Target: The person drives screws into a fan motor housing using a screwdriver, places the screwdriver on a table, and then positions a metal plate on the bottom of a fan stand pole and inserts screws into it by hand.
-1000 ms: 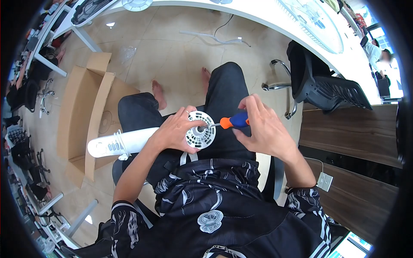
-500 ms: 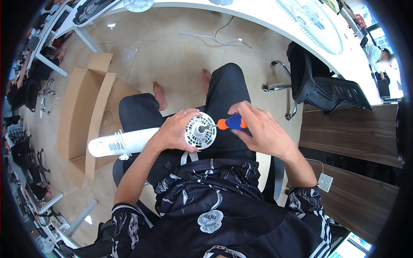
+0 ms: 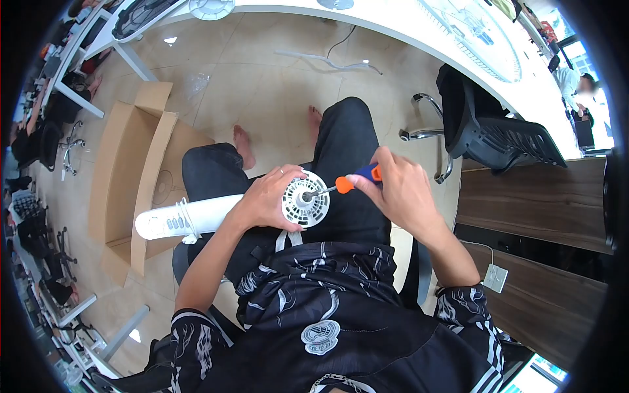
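Across my lap lies a white fan body (image 3: 216,213), a long stem with buttons and a cord wrapped round its left end. Its round slotted motor housing (image 3: 306,213) faces up between my knees. My left hand (image 3: 267,200) is closed round the side of that housing, thumb at the lower edge and fingers along the top. In my right hand (image 3: 403,193) is a screwdriver (image 3: 344,184) with an orange and blue handle, gripped between thumb and fingers. Its metal shaft points left, the tip at the hub of the housing; the exact contact is hidden.
An open cardboard box (image 3: 121,177) stands on the floor to my left. A white table (image 3: 275,6) curves across the front, bearing a fan grille (image 3: 468,39). A black office chair (image 3: 485,124) is at right, near wooden drawers (image 3: 531,203). Another person (image 3: 576,85) sits far right.
My right hand has turned and its fingers have shifted on the screwdriver handle, which now tilts up more to the right. My left hand and the fan body stay nearly still.
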Tool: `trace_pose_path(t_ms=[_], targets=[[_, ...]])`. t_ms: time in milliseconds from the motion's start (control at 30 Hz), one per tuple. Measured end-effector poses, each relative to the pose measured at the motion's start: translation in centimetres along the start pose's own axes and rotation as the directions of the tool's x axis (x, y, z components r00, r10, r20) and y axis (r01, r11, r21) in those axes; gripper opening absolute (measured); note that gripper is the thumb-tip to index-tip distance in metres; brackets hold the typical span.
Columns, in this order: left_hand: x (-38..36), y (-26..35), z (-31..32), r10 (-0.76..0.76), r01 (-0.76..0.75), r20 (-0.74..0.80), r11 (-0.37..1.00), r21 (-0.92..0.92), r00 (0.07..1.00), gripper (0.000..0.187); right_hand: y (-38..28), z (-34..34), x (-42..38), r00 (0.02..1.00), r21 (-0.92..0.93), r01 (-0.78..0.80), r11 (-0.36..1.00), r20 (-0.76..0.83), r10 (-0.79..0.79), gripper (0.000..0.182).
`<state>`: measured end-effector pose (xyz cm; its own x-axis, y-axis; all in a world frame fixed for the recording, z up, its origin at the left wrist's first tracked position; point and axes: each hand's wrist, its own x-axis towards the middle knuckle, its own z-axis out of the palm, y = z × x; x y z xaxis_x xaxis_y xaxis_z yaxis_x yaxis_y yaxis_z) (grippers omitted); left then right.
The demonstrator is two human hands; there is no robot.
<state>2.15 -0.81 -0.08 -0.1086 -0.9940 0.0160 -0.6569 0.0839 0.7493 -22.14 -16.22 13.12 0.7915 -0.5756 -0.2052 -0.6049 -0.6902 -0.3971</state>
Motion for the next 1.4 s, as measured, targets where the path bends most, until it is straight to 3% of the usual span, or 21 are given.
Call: trace_pose_path(t_ms=[33, 67, 100, 167, 300, 367, 400, 467, 567, 600, 667, 800, 867, 900, 967, 1000, 1067, 1100, 1167, 1267, 1400], targets=[[0.0, 0.0, -0.1, -0.004, 0.004, 0.005, 1.0, 0.003, 1.0, 0.098, 0.4, 0.4, 0.1, 0.995, -0.106, 0.0, 0.994, -0.098, -0.01, 0.048], [-0.1, 0.0, -0.1, -0.003, 0.003, 0.005, 1.0, 0.004, 1.0, 0.098, 0.7, 0.5, 0.1, 0.947, -0.053, 0.181, 0.982, -0.262, -0.188, 0.047], [-0.1, -0.1, 0.0, 0.004, -0.004, -0.003, 1.0, 0.003, 1.0, 0.098, 0.6, 0.3, 0.2, 0.946, -0.054, 0.179, 0.982, -0.264, -0.187, 0.047], [0.0, -0.1, 0.0, 0.013, -0.013, -0.012, 1.0, 0.002, 1.0, 0.098, 0.2, -0.5, 0.1, 0.874, 0.139, 0.443, 0.886, -0.288, -0.392, 0.044], [0.0, 0.2, -0.2, -0.025, 0.025, 0.014, 1.0, -0.003, 1.0, 0.098, 0.1, -0.3, 0.0, 0.984, 0.226, 0.178, 0.958, -0.037, -0.174, 0.045], [0.1, 0.2, -0.2, -0.032, 0.032, 0.029, 0.999, -0.004, 0.999, 0.098, 0.1, 0.3, 0.4, 0.999, -0.065, -0.02, 0.998, 0.047, 0.023, 0.047], [0.1, 0.0, -0.1, -0.017, 0.018, 0.012, 1.0, -0.008, 1.0, 0.098, 0.2, 0.2, 0.3, 0.999, -0.065, -0.017, 0.998, 0.045, 0.02, 0.047], [-0.1, -0.2, 0.0, -0.005, 0.005, -0.003, 1.0, -0.012, 1.0, 0.097, 0.4, -0.1, -0.1, 0.945, 0.018, 0.254, 0.967, -0.217, -0.245, 0.046], [0.0, -0.2, 0.0, 0.01, -0.01, -0.01, 1.0, -0.019, 1.0, 0.097, 0.8, -0.4, 0.1, 0.889, 0.181, 0.439, 0.88, -0.232, -0.395, 0.045], [0.0, -0.2, 0.0, 0.01, -0.01, -0.009, 1.0, -0.025, 1.0, 0.097, 0.6, -0.3, 0.0, 0.889, 0.18, 0.438, 0.881, -0.231, -0.395, 0.045], [0.0, -0.1, 0.0, 0.006, -0.006, -0.011, 1.0, -0.03, 1.0, 0.098, 0.1, 0.0, -0.2, 0.987, 0.083, 0.161, 0.984, -0.012, -0.16, 0.044], [-0.1, 0.0, -0.1, 0.005, -0.005, -0.009, 1.0, -0.007, 1.0, 0.098, 0.6, 0.1, 0.4, 0.988, -0.102, 0.093, 0.99, -0.111, -0.104, 0.043], [0.0, -0.2, 0.0, 0.021, -0.021, -0.02, 1.0, 0.0, 1.0, 0.098, 0.9, -0.3, 0.8, 0.856, 0.046, 0.446, 0.894, -0.312, -0.412, 0.045], [0.0, -0.3, 0.0, 0.017, -0.017, -0.018, 1.0, -0.01, 1.0, 0.098, 0.8, -0.3, 0.6, 0.856, 0.043, 0.445, 0.894, -0.313, -0.411, 0.045], [0.0, -0.2, 0.1, 0.009, -0.01, -0.017, 1.0, -0.022, 1.0, 0.098, 0.4, -0.2, 0.1, 0.976, 0.125, 0.214, 0.969, -0.058, -0.208, 0.045], [0.0, -0.2, 0.0, 0.011, -0.011, -0.017, 1.0, -0.013, 1.0, 0.098, 0.4, 0.0, 0.3, 0.976, 0.127, 0.215, 0.968, -0.057, -0.21, 0.045], [0.0, -0.2, 0.0, 0.012, -0.012, -0.017, 1.0, -0.001, 1.0, 0.098, 0.3, 0.6, 0.7, 0.995, -0.169, -0.094, 0.981, 0.001, 0.096, 0.045], [0.0, -0.3, 0.1, 0.016, -0.015, -0.022, 1.0, 0.005, 1.0, 0.098, 0.5, 0.5, 0.8, 0.996, -0.168, -0.093, 0.981, 0.0, 0.094, 0.045], [-0.1, -0.4, 0.1, 0.023, -0.023, -0.024, 1.0, 0.011, 0.999, 0.097, 0.9, 0.3, 0.7, 0.925, 0.049, 0.278, 0.959, -0.281, -0.254, 0.046], [-0.1, -0.3, 0.1, 0.007, -0.007, -0.015, 1.0, 0.0, 1.0, 0.096, 0.8, 0.2, 0.7, 0.862, 0.16, 0.468, 0.869, -0.3, -0.409, 0.046], [-0.1, 0.0, 0.0, -0.006, 0.006, -0.015, 1.0, 0.011, 1.0, 0.095, 0.3, 0.1, 0.3, 0.983, 0.087, 0.182, 0.979, -0.033, -0.18, 0.05]])
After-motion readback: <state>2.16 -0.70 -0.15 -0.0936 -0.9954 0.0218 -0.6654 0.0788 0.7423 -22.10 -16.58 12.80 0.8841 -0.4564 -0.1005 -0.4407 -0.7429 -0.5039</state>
